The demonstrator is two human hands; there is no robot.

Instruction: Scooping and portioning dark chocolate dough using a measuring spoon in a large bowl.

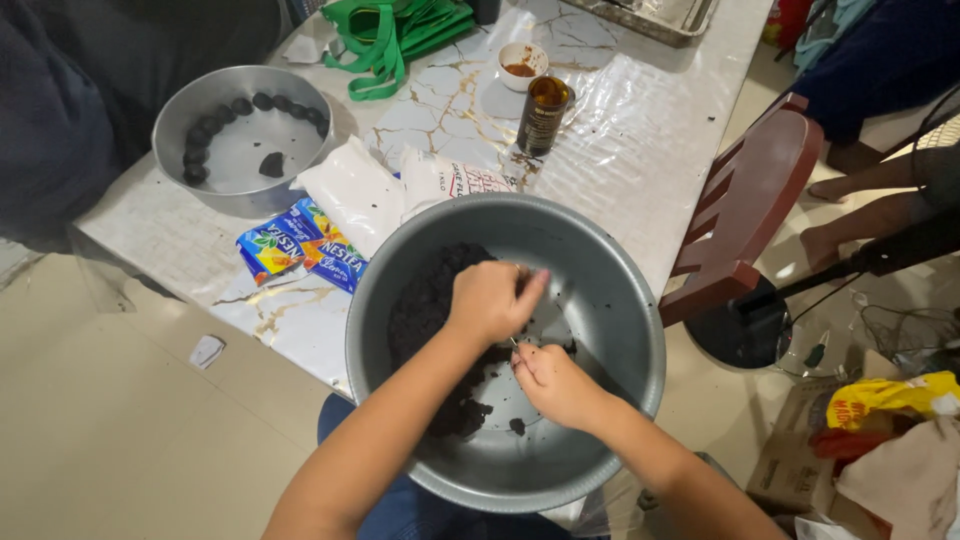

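A large grey metal bowl (620,300) rests at the table's near edge, over my lap. A dark crumbly mixture (425,300) is heaped on its left side, with loose bits (517,426) on the bottom. My left hand (487,300) is curled over the heap, its fingertips blurred and pinching at the mixture. My right hand (552,385) is just below it inside the bowl, with its fingers closed. A thin pale sliver shows between the two hands. What the right hand encloses is hidden.
A smaller metal bowl (235,150) at the back left holds several dark balls along its rim. Drink-mix sachets (300,245), white bags (400,190), a brown bottle (543,115), a small cup (522,62) and a green bag (395,35) lie on the marble-patterned table (640,150). A red chair (745,210) stands to the right.
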